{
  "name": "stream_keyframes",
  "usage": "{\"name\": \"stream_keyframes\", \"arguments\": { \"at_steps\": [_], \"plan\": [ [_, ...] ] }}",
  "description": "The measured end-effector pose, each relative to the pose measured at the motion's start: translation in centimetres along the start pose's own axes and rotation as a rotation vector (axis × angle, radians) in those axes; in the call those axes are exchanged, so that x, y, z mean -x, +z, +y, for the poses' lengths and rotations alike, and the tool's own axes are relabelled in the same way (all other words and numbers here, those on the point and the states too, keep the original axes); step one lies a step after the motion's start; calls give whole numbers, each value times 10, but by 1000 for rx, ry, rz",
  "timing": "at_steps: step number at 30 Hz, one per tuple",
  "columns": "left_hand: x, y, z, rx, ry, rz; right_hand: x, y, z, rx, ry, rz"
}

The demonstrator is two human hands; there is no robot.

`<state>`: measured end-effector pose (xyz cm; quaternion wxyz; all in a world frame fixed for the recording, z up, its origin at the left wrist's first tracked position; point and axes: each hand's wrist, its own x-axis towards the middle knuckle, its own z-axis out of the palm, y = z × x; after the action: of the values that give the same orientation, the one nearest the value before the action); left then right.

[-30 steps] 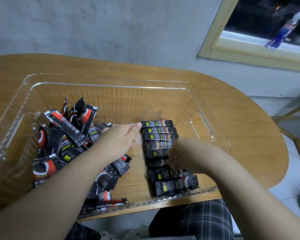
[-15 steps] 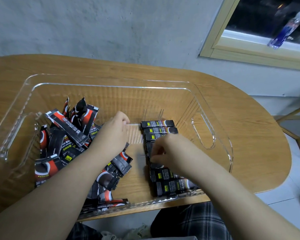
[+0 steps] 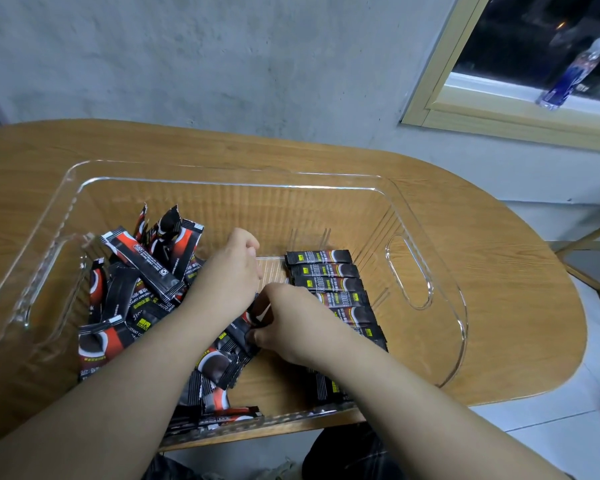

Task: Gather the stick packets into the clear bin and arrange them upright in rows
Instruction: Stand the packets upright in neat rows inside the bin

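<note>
A clear bin (image 3: 426,237) stands on the wooden table. Its left half holds a loose heap of black-and-red stick packets (image 3: 142,271). Right of centre, a neat row of black packets (image 3: 326,275) runs front to back, partly hidden by my right forearm. My right hand (image 3: 291,323) reaches left across the bin's middle and pinches a black packet (image 3: 253,317) at the heap's edge. My left hand (image 3: 229,268) rests curled on the heap just behind it, fingers bent inward; whether it holds a packet is hidden.
The oval wooden table (image 3: 516,306) ends close to the bin's right side and front. A grey wall lies behind. A window sill at the upper right carries a blue plastic bottle (image 3: 572,74). A chair frame (image 3: 596,282) stands at the right.
My right hand has left the neat row and moved left to the heap, closing on a packet. My left hand has curled and shifted slightly back and left.
</note>
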<state>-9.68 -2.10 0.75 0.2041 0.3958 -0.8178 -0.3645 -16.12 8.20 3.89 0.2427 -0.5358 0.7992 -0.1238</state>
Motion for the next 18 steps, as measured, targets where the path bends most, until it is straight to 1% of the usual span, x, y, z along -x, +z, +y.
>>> {"name": "stream_keyframes", "arguments": {
  "at_steps": [3, 9, 12, 18],
  "plan": [
    [1, -2, 3, -3, 4, -14, 0, -2, 3, -36, 0, -6],
    [2, -3, 5, -26, -23, -56, 0, -7, 11, -118, 32, 39],
    [2, -2, 6, -53, -29, -86, 0, -9, 14, -94, 32, 67],
    [6, -5, 9, -14, -26, -97, 1, -3, 8, -58, 8, 85]
  ]
}}
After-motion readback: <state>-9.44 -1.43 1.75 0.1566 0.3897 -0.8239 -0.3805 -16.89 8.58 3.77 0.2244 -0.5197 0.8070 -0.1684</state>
